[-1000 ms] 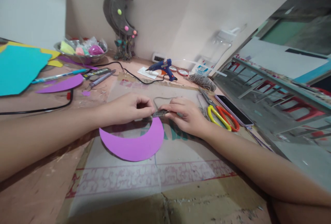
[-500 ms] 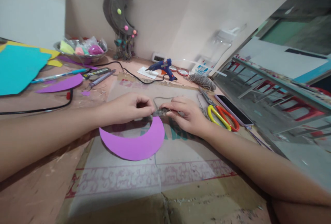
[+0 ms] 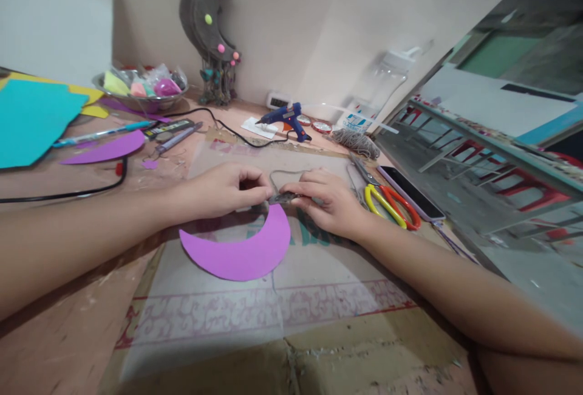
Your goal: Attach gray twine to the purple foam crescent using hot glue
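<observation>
A purple crescent [image 3: 241,258], cut from a flat sheet, has grey yarn [image 3: 281,197] wound about its upper right tip. My left hand [image 3: 232,188] is closed, thumb and forefinger pinching the crescent at that wrapped tip. On the other side of the tip, my right hand [image 3: 325,197] is closed with its fingertips on the yarn. A loose loop of the yarn runs behind the fingers toward the right. The exact grip inside both pinches is partly hidden.
Scissors [image 3: 387,203] and a phone [image 3: 410,191] lie right of my right hand. Behind are a blue glue gun [image 3: 286,120], a yarn ball [image 3: 355,143] and a metal bowl [image 3: 141,102] of bagged bits. A decorated grey crescent [image 3: 204,27] hangs at the back. Cardboard [image 3: 387,352] lies below.
The purple crescent's free left end has shifted slightly right and down. Both hands stay almost in place, still pinching at the wrapped tip.
</observation>
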`<state>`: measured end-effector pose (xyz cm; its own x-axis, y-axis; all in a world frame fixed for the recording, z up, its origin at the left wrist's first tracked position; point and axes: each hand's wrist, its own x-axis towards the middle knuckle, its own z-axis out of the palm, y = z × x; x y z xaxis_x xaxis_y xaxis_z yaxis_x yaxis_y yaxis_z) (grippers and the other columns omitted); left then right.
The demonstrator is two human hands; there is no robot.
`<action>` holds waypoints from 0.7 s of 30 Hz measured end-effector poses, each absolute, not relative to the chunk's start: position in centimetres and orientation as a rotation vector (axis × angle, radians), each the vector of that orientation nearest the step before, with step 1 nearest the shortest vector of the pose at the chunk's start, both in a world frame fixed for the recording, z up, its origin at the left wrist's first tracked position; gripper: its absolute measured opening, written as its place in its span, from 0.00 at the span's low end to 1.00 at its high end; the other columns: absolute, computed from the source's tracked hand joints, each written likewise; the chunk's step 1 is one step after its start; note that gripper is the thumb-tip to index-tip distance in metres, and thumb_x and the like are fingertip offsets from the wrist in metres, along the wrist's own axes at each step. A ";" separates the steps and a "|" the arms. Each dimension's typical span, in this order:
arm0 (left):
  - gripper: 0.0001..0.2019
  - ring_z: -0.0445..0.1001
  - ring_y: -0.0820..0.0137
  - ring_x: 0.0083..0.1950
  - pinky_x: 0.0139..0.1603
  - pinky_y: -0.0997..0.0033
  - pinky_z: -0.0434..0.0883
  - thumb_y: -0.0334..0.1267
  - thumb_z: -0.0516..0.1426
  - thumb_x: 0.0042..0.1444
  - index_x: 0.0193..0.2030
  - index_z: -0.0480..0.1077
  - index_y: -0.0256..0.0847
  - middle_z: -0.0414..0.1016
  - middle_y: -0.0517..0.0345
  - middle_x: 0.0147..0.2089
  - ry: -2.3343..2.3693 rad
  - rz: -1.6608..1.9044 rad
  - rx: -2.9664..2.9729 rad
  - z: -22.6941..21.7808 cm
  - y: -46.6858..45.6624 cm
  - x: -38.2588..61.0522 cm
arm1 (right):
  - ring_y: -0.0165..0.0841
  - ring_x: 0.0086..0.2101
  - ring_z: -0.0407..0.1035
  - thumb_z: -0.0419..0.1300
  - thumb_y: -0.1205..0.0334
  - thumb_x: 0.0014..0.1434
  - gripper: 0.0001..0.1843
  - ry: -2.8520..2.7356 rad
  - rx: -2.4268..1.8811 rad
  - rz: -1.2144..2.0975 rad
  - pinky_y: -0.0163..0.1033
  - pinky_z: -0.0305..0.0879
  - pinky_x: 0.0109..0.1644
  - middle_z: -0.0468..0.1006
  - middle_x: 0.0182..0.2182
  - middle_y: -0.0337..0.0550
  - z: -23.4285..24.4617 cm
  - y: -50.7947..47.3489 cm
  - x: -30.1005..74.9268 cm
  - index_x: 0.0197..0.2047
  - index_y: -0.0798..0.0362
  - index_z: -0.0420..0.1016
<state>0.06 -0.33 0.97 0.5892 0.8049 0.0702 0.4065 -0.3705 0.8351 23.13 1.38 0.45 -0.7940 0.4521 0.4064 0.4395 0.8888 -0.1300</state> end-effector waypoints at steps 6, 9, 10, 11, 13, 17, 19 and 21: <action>0.09 0.64 0.78 0.25 0.26 0.81 0.61 0.38 0.52 0.56 0.30 0.69 0.37 0.67 0.64 0.24 0.943 0.615 2.000 0.9 -0.2 0.1 | 0.31 0.31 0.64 0.53 0.59 0.62 0.14 -2.637 -0.630 -0.049 0.38 0.55 0.36 0.72 0.29 0.42 0.5 1.3 23.2 0.48 0.54 0.73; 0.08 0.63 0.79 0.24 0.25 0.82 0.60 0.37 0.52 0.56 0.30 0.69 0.37 0.66 0.65 0.23 0.941 0.616 1.982 0.9 -0.2 0.2 | 0.32 0.31 0.64 0.52 0.58 0.63 0.15 -2.615 -0.644 -0.025 0.38 0.56 0.37 0.72 0.29 0.43 0.5 1.3 23.2 0.48 0.54 0.73; 0.08 0.63 0.79 0.24 0.24 0.82 0.59 0.37 0.52 0.56 0.30 0.69 0.37 0.66 0.66 0.23 0.949 0.614 1.974 0.9 -0.2 0.2 | 0.32 0.32 0.64 0.52 0.58 0.63 0.15 -2.600 -0.660 0.000 0.39 0.57 0.37 0.72 0.29 0.43 0.5 1.3 23.2 0.48 0.54 0.73; 0.08 0.63 0.79 0.23 0.23 0.82 0.59 0.37 0.52 0.56 0.30 0.69 0.37 0.66 0.66 0.23 0.958 0.611 1.968 0.9 -0.2 0.2 | 0.33 0.32 0.64 0.52 0.58 0.63 0.15 -2.584 -0.675 0.025 0.39 0.57 0.37 0.72 0.29 0.43 0.5 1.3 23.2 0.47 0.55 0.73; 0.08 0.63 0.80 0.23 0.23 0.83 0.59 0.36 0.52 0.56 0.30 0.69 0.37 0.66 0.66 0.23 0.965 0.604 1.964 0.9 -0.2 0.1 | 0.33 0.32 0.65 0.52 0.58 0.63 0.15 -2.565 -0.698 0.059 0.39 0.58 0.37 0.72 0.28 0.44 0.5 1.3 23.2 0.47 0.56 0.74; 0.07 0.63 0.80 0.23 0.22 0.83 0.59 0.36 0.52 0.56 0.30 0.69 0.38 0.66 0.66 0.23 0.966 0.606 1.958 0.8 -0.2 0.1 | 0.33 0.31 0.64 0.51 0.57 0.63 0.15 -2.581 -0.652 0.054 0.39 0.57 0.37 0.72 0.28 0.43 0.5 1.3 23.2 0.47 0.56 0.74; 0.07 0.62 0.80 0.22 0.22 0.83 0.59 0.36 0.52 0.56 0.30 0.69 0.38 0.66 0.67 0.22 0.976 0.610 1.953 0.7 -0.2 0.1 | 0.32 0.31 0.64 0.52 0.57 0.63 0.15 -2.594 -0.628 0.038 0.39 0.57 0.37 0.72 0.28 0.42 0.4 1.3 23.3 0.47 0.55 0.73; 0.07 0.62 0.80 0.22 0.22 0.83 0.59 0.36 0.52 0.56 0.30 0.69 0.38 0.65 0.67 0.22 0.978 0.614 1.950 0.7 -0.2 0.1 | 0.32 0.31 0.64 0.52 0.58 0.63 0.15 -2.603 -0.632 0.025 0.38 0.56 0.37 0.72 0.28 0.42 0.4 1.3 23.3 0.47 0.55 0.73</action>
